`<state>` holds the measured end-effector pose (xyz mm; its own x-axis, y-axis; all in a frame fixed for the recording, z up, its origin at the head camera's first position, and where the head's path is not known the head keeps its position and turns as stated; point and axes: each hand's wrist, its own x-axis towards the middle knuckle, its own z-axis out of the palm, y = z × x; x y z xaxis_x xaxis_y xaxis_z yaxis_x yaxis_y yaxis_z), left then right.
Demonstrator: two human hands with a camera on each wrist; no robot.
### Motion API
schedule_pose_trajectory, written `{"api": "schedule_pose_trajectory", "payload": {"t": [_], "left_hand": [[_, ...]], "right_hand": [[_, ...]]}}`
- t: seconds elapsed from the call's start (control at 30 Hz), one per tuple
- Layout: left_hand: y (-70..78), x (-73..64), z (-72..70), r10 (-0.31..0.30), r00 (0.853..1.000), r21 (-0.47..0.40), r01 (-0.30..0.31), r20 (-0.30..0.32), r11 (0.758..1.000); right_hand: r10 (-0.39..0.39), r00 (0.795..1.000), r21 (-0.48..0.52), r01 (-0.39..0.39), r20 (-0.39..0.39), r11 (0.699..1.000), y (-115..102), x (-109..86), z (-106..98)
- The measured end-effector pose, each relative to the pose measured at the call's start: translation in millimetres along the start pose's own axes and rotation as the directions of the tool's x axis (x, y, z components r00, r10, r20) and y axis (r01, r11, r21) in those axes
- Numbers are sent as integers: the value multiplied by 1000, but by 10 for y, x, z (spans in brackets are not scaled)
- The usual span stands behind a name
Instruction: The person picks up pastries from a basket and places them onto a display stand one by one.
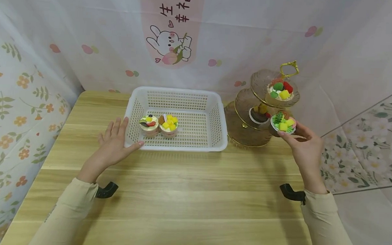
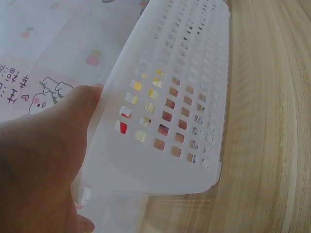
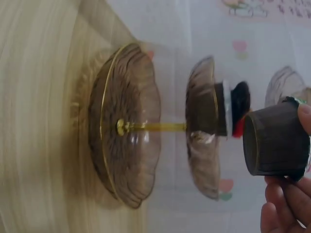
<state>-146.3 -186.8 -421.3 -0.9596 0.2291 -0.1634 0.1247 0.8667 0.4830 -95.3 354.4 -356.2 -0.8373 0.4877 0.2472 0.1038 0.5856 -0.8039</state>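
Note:
My right hand pinches a cupcake with green, yellow and pink toppings, holding it in the air at the right side of the tiered stand. Its dark brown cup is tilted in the right wrist view, beside the middle tier. A white plastic basket stands on the table; two cupcakes with fruit toppings sit at its left, one with a red slice and one with yellow cubes. At the basket's left front corner my left hand rests with fingers extended, thumb along the front rim.
One cupcake with red, green and yellow toppings sits on the stand's top tier. Another cupcake, in a dark cup, is on the middle tier. A gold ring handle tops the stand. Printed curtains hang behind the wooden table.

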Motion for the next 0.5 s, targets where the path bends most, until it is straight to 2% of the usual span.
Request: {"api": "schedule_pose_trajectory", "payload": {"t": [0.17,0.27,0.4,0.5], "left_hand": [[-1,-1,-4,1,1000,0,-1,-1,1000],[-2,-4,-5,-2,1000,2,2,6,1000],[-1,-8,-5,-2,1000,6,2,11,1000],[2,-9,-7,-2,1000,7,1,10,1000]], "right_hand": [[70,997,-93,-71,-13,993,80,105,20],[92,996,-84,-93,-10,992,124,186,61],[78,997,-49,-79,-16,996,166,282,128],[83,996,-59,-84,-22,995,161,340,166]]}}
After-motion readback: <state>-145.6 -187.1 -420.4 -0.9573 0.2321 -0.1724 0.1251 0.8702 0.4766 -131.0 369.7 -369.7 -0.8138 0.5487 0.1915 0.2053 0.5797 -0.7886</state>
